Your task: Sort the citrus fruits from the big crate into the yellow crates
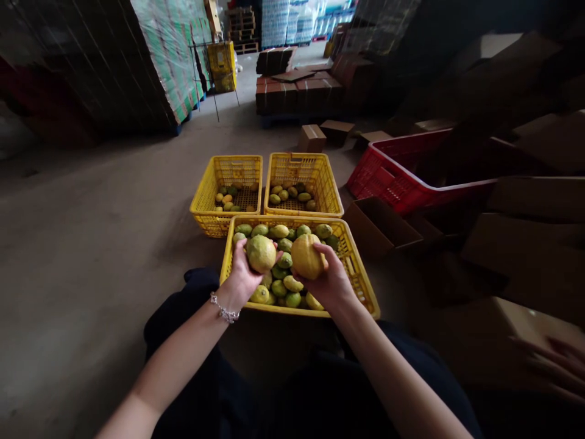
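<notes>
My left hand (pixel 236 281) is wrapped round a yellow-green, roundish fruit (pixel 261 253), with a silver bracelet on that wrist. In my right hand (pixel 337 281) is a larger, yellower fruit (pixel 306 257) with faint ribs. Both hands are above the near yellow crate (pixel 361 271), the two fruits side by side and apart. Many green and yellow fruits (pixel 280 288) fill that crate; their exact kind I cannot tell. Beyond it stand the back left yellow crate (pixel 201 213) and the back right yellow crate (pixel 336 204), each with several fruits on its bottom.
To the right are a big red crate (pixel 393 183), an open cardboard box (pixel 384 225) and stacked cartons (pixel 525 244). A blurred hand of another person (pixel 557 366) shows at the lower right. Wrapped pallets (pixel 173 55) and piled flat cartons (pixel 297 91) stand farther back.
</notes>
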`<state>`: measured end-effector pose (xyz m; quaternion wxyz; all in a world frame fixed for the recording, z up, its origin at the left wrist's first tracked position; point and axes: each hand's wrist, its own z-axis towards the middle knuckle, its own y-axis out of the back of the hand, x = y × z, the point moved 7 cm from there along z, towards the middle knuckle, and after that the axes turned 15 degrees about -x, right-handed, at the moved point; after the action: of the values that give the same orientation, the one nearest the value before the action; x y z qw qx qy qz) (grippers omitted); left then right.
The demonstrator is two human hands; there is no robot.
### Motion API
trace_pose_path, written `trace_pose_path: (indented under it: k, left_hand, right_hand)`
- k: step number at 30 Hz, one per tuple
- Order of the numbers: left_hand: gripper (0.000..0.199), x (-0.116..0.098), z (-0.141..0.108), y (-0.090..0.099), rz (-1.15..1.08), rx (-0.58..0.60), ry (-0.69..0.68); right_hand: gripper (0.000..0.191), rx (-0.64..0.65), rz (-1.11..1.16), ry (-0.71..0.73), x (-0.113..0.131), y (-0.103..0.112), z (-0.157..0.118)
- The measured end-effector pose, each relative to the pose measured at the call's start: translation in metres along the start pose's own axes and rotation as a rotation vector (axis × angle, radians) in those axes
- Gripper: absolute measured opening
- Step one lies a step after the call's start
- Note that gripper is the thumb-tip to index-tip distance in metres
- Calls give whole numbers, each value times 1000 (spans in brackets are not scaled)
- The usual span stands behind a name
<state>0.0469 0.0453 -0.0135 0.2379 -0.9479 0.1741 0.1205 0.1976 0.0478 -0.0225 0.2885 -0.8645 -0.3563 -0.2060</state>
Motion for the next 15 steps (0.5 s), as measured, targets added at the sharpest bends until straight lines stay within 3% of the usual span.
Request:
trace_pose_path:
  k: [4,10,15]
  left_hand:
    - [10,-9,4,4,-10,-70,-119]
    - [24,2,3,2,-10,-71,34]
    - [23,3,1,0,44,-21,17]
  right_hand:
    - [19,30,-63,-98,-5,0,-3]
    - [29,29,-63,-124,-7,1,-4]
    - [32,94,4,-122,-7,3,7]
